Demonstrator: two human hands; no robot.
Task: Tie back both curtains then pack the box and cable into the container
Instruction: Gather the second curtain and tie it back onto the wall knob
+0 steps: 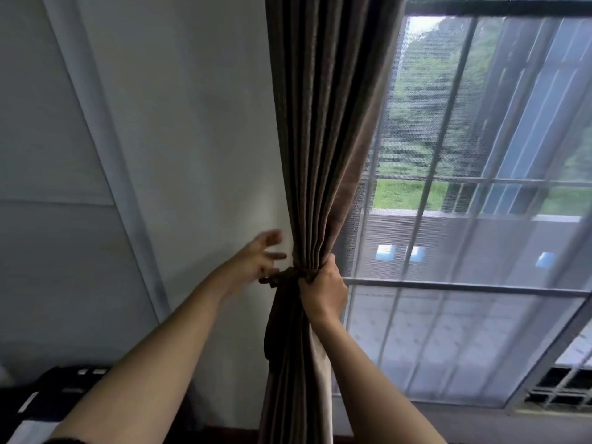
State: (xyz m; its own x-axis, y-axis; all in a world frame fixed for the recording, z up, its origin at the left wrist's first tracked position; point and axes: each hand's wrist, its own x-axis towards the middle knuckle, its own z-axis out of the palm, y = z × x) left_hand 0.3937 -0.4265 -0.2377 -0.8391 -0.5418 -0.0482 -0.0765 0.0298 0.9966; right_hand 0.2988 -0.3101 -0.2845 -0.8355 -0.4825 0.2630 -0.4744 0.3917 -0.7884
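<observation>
A brown pleated curtain (323,129) hangs at the window's left edge, gathered into a narrow bundle. A matching brown tie-back (282,278) wraps the bundle at its waist. My right hand (323,290) grips the gathered curtain and the tie-back on the right side. My left hand (261,259) is beside the bundle on the left, fingers spread and blurred, its lower fingers at the tie-back's loose end. Whether it holds that end I cannot tell. No box, cable or container is in view.
A sheer white curtain (480,219) covers the barred window (448,286) to the right. A plain white wall (176,139) is to the left. A dark object with white stripes (48,398) lies at the lower left.
</observation>
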